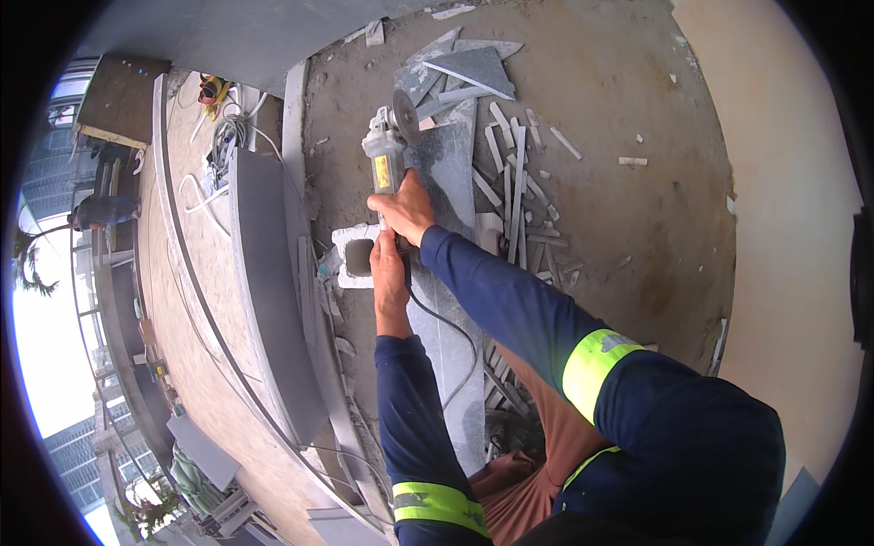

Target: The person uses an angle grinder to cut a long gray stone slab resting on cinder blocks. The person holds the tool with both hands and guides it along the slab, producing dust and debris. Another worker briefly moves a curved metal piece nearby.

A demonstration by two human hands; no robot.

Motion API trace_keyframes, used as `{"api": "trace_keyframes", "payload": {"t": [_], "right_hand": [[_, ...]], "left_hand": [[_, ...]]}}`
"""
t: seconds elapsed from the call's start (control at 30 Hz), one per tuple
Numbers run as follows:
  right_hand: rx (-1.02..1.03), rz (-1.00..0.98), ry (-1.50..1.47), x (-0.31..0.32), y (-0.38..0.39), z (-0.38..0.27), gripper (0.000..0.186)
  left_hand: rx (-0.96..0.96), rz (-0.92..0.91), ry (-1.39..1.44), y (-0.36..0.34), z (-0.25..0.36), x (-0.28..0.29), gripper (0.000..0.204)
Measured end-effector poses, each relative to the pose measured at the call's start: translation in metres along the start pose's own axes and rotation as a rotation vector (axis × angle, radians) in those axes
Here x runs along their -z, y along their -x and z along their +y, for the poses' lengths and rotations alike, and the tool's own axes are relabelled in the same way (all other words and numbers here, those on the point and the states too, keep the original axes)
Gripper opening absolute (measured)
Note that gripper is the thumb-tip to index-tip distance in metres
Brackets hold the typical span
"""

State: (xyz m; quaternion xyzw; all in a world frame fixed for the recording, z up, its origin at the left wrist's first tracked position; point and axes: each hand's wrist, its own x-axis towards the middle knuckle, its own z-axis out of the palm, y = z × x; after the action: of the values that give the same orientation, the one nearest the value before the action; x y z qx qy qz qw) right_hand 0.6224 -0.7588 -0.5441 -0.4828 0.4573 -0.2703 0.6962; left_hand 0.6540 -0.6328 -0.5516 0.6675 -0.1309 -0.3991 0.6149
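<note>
An angle grinder (384,155) with a round disc (405,116) at its top is held above a long grey stone slab (444,182). My right hand (404,205) is closed on the grinder's body, thumb across it. Just below, my left hand (390,273) is closed around the grinder's rear end, fingers pointing up. A black power cord runs down from the tool across the slab. A white block (348,278) with a dark square opening lies left of my left hand, partly hidden by it.
Broken slabs (469,68) lie ahead, narrow offcuts (521,196) to the right on the grey floor (637,227). A long ledge (269,291) runs along the left, with cables (228,132) at its far end. A person (109,211) is at the far left. A pale wall (792,182) borders the right.
</note>
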Motion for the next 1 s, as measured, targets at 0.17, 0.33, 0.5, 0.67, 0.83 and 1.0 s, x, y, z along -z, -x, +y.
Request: {"api": "trace_keyframes", "payload": {"t": [0.17,0.33,0.5,0.67,0.83,1.0], "right_hand": [[0.015,0.013,0.004,0.000,-0.006,0.002,0.072],[0.025,0.003,0.008,-0.003,-0.007,0.002,0.072],[0.039,-0.010,-0.008,-0.004,-0.006,0.002,0.071],[0.057,-0.004,-0.058,-0.011,-0.001,0.012,0.065],[0.095,-0.027,-0.099,-0.008,-0.028,0.026,0.056],[0.202,-0.084,-0.003,-0.019,-0.017,0.012,0.048]], "left_hand": [[0.018,-0.012,-0.026,-0.006,-0.004,0.002,0.057],[0.007,-0.064,-0.041,-0.011,-0.004,0.010,0.065],[0.060,-0.051,-0.023,-0.008,-0.001,0.012,0.068],[0.069,-0.038,-0.040,-0.002,0.000,0.017,0.073],[0.057,-0.065,-0.023,0.000,0.012,0.002,0.072],[-0.034,-0.041,0.080,0.005,0.010,0.013,0.069]]}}
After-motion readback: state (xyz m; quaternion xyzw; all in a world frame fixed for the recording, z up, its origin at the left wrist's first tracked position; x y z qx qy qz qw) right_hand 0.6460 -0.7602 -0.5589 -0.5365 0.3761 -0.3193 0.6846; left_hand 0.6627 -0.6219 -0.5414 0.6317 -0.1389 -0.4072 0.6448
